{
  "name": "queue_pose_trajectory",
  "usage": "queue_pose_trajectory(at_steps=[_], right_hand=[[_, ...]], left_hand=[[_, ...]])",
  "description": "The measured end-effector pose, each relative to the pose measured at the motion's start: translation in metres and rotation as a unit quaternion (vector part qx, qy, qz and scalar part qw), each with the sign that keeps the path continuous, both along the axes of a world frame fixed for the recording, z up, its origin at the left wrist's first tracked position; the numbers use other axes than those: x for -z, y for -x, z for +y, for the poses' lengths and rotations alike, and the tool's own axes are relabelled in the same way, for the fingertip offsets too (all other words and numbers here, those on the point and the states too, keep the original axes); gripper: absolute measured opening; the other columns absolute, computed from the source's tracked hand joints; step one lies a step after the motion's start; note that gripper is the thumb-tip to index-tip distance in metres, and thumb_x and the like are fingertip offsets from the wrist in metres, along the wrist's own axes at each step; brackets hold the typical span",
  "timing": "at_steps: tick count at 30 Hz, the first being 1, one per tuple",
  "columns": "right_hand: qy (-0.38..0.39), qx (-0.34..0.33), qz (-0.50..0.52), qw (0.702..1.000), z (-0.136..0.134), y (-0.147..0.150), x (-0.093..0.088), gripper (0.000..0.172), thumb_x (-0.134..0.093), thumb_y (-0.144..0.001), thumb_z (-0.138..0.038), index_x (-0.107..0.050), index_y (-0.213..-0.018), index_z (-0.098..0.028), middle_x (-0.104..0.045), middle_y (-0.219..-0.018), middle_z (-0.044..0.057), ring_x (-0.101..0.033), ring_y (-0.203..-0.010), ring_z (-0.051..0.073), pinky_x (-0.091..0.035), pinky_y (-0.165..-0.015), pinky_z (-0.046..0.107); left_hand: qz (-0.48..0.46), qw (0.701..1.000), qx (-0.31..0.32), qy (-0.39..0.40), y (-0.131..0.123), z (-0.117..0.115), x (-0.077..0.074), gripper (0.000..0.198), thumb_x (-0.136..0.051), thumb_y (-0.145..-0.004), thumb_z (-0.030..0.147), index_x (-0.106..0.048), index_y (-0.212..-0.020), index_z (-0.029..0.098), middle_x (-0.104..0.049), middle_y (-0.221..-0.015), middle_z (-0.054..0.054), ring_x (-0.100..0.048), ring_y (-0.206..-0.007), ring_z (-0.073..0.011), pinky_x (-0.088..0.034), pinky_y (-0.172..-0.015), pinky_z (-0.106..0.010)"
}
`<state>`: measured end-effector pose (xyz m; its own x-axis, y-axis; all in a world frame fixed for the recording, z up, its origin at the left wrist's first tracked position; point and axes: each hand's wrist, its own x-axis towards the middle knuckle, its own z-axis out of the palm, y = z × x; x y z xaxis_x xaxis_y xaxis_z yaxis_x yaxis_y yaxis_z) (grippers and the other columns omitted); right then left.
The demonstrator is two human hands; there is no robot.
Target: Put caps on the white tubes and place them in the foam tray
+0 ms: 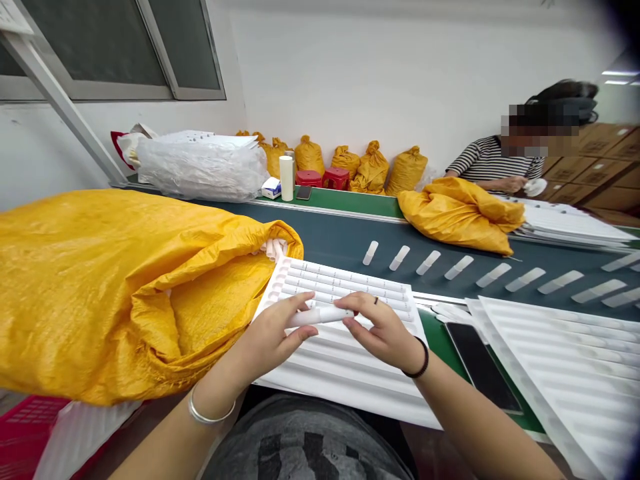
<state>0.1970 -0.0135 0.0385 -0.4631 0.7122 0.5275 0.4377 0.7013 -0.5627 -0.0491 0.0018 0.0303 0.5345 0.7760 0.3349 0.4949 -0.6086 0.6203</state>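
"While I watched the feed, where was the white tube (320, 315)?"

"Just above the ribbed tray (345, 373), beside the yellow sack (100, 293). My left hand (273, 337) and right hand (383, 333) had fingers (303, 331) clamped on its ends."

"What could go wrong?"

"I judged that a fingertip-only hold could slip and drop it askew across the grooves."

"How did it lie?"

"Its long axis ran left to right, roughly level, in line with the grooves."

Slim white tube (320, 315), held level and crosswise, pinched at its ends by left hand (270, 337) and right hand (383, 330), just above white grooved tray (345, 380). Tray lies flat at table edge. Far grooves hold matching tubes (345, 280) in rows, near grooves unfilled.
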Motion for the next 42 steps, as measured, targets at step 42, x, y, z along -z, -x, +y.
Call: queue_pose_trajectory(at_steps=[42], right_hand=[[0.341,0.391,-0.268,0.812,0.205,-0.081,0.085,0.039,-0.058,-0.087,-0.041,-0.059,-0.110,-0.010,-0.063,-0.107,0.012,-0.062,-0.093,0.021,-0.050,-0.080,0.036]], left_hand=[[0.273,0.888,-0.351,0.122,0.141,0.121,0.082,0.043,-0.056,-0.086,0.034,-0.055,-0.120,0.008,-0.053,-0.127,-0.020,-0.048,-0.121,-0.0342,-0.037,-0.099,-0.054]])
